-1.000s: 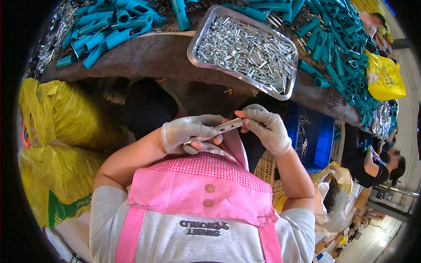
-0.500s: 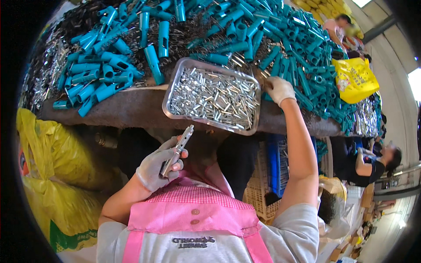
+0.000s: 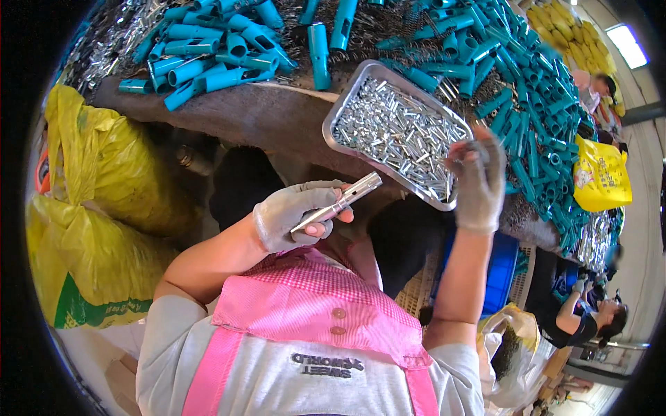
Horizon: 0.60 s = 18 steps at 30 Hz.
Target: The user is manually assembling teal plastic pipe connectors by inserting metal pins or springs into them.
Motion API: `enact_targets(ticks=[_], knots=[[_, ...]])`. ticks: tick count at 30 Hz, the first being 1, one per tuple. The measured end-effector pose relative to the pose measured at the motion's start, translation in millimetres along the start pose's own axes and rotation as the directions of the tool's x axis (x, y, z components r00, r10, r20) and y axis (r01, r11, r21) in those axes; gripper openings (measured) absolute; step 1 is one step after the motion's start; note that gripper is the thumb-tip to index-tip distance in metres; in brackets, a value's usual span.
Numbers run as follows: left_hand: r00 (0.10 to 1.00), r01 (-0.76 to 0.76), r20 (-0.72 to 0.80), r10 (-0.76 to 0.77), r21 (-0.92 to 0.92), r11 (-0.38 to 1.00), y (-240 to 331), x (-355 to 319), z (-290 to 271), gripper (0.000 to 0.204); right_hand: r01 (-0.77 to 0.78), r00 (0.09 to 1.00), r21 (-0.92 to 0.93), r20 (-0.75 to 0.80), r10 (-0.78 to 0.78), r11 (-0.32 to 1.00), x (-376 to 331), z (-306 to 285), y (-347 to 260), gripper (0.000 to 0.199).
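Observation:
My left hand [image 3: 295, 215], in a fingertip-less grey glove, is closed round a silver metal tube [image 3: 357, 193] with holes in its side. The tube slants up to the right, over my apron. At the right edge of a metal tray [image 3: 331, 142], my gloved right hand [image 3: 482, 184] is raised with its fingers curled together. Motion blurs its fingertips, and what they pinch is too small to make out. Many small shiny metal pins [image 3: 399, 132] fill the tray, which tilts over the front edge of the bench.
Teal slotted tubes [image 3: 229, 52] lie heaped on the dark-covered bench [image 3: 229, 111], with more on the right [image 3: 534, 118]. A yellow bag [image 3: 602, 177] rests on that heap. Yellow sacks [image 3: 104, 243] stand at the left, a blue crate [image 3: 499, 274] below the bench. Another person [image 3: 586, 315] sits at far right.
My right hand has left the teal tubes beside the tray and come nearer, fingers curled. My left hand has turned the metal tube flatter. The whole view has shifted.

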<state>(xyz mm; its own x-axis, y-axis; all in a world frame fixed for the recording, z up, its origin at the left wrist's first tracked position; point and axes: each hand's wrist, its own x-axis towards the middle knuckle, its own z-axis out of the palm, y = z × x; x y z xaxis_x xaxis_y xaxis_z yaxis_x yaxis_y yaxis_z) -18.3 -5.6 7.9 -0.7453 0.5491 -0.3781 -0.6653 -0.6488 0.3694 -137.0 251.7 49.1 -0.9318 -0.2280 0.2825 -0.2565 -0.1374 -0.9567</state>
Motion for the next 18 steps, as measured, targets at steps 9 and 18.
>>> enact_targets(ticks=[9, 18], knots=[[0.995, 0.051, -0.098, -0.028, 0.242, 0.969, -1.8, 1.0, 4.6, 0.037, -0.238, 0.971, 0.276, 0.047, 0.235, 0.931, -50.6, 34.4, 13.3, 0.025], [0.986, 0.001, -0.156, 0.063, 0.379, 0.925, -5.9, -5.7, 4.0, 0.034, -0.207, 0.969, 0.017, 0.142, 0.202, 0.978, -77.2, 55.9, 13.4, 0.024]])
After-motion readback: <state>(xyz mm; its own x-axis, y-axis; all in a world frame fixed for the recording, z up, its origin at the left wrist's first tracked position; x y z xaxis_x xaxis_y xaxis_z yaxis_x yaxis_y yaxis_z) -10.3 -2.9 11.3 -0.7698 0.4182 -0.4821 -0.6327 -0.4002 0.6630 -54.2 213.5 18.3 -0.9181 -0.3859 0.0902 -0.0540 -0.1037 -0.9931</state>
